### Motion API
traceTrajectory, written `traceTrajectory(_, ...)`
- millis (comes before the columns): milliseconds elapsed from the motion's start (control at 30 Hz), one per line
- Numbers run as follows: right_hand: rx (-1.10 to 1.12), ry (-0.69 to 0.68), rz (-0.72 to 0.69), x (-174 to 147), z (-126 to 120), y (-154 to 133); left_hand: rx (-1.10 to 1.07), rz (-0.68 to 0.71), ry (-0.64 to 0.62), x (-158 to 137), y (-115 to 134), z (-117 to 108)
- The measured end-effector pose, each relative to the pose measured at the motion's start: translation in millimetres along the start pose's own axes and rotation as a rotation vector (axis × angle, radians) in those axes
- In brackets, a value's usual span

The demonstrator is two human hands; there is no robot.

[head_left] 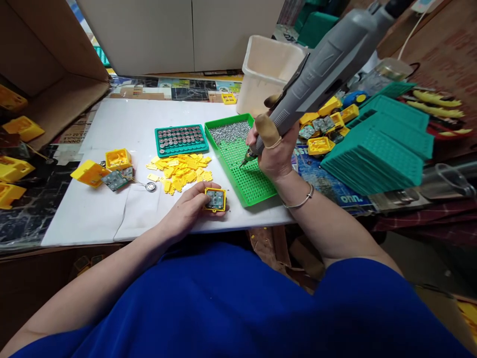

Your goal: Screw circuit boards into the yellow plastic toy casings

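Note:
My left hand [196,201] grips a small yellow plastic case [215,211] with a circuit board [215,199] showing inside it, just above the front of the white worktop. In my right hand [276,154] is a grey electric screwdriver [316,69], its bit pointing down over the green perforated tray [257,186]. Tan covers sit on some fingers of that hand. Small silver screws [231,132] lie heaped at the tray's far end. To the left of the tray, a loose pile of flat yellow plastic pieces [182,171] lies near my left hand.
A teal tray of round metal cells [181,139] sits behind the yellow pieces. Opened yellow cases [89,174] with a wired board lie at left. A whitish bin [268,64] stands behind the green tray. Stacked teal trays [376,144] and more yellow cases [318,145] are at right.

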State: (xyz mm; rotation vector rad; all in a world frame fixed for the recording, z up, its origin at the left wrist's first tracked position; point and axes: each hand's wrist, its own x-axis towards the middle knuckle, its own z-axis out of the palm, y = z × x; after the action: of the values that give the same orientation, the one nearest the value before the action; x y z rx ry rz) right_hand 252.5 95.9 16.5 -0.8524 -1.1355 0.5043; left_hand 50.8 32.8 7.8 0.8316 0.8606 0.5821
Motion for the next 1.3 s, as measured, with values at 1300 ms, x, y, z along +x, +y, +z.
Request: traceTrajectory(1300,-0.011,-0.312,0.133,-43.4,45.9,-64.5,-0.092,-0.006,0.000,5.4,-5.1,0.6)
